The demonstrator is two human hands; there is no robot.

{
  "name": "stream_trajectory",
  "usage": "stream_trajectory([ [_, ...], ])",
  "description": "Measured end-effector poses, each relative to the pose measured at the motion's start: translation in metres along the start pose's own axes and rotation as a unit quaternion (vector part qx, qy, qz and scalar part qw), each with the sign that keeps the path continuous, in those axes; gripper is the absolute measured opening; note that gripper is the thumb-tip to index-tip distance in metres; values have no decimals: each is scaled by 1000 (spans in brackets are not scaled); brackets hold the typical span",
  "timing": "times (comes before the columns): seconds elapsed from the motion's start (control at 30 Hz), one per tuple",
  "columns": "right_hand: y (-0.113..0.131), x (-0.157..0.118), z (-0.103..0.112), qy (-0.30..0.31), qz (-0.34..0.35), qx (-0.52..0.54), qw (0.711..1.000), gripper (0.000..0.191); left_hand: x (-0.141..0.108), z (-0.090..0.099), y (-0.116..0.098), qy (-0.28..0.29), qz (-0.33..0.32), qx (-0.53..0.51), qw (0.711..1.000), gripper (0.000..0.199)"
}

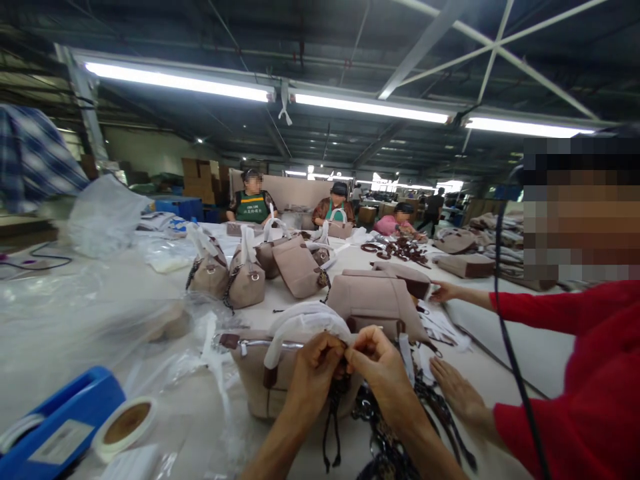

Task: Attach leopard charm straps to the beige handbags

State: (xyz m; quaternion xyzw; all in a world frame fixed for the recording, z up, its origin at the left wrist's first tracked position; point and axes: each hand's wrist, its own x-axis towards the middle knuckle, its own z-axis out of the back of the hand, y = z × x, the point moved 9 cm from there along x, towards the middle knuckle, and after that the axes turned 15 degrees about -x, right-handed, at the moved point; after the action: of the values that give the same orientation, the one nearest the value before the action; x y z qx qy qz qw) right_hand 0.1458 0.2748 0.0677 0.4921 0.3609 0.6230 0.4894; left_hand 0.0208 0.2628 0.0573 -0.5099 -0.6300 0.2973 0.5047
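The handbag (255, 377) before me looks like smooth, matt cloth — its zip (277, 345) shiny metal. Toward my bench's (483, 375) near left corner, the tape dispenser (85, 403) is glossy plastic; the near edge's chain (387, 459), glossy too.

Green apron (251, 213) lettering, dispenser label (61, 441): both illegible.
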Motion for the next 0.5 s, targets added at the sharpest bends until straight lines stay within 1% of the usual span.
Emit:
stream_trajectory([
  [0.13, -3, 1, -3, 19, -23, 56, 998, 23, -3, 1, 0, 1, -27, 28, 999, 28],
  [0.2, -9, 0, -9, 63, -38, 100, 992, 27, -4, 1, -1, 8, -42, 58, 997, 28],
  [0.27, -17, -2, -18, 119, -55, 139, 982, 31, -4, -1, -4, 23, -56, 111, 992, 28],
  [0.3, -22, -3, -20, 136, -64, 150, 977, 32, -4, -2, -6, 34, -62, 140, 988, 28],
  [0.33, -26, -2, -19, 140, -71, 148, 976, 34, -4, -3, -8, 44, -71, 167, 982, 27],
  [0.37, -30, -1, -14, 125, -74, 132, 981, 36, -5, -2, -12, 53, -83, 189, 977, 25],
  [0.43, -33, 5, 6, 53, -54, 53, 996, 38, -7, 5, -20, 52, -115, 222, 967, 17],
  [0.47, -31, 8, 18, 11, -28, -9, 1000, 40, -10, 12, -24, 39, -133, 241, 961, 16],
  [0.5, -27, 11, 29, -25, 6, -77, 997, 47, -13, 22, -26, 18, -151, 265, 952, 18],
])
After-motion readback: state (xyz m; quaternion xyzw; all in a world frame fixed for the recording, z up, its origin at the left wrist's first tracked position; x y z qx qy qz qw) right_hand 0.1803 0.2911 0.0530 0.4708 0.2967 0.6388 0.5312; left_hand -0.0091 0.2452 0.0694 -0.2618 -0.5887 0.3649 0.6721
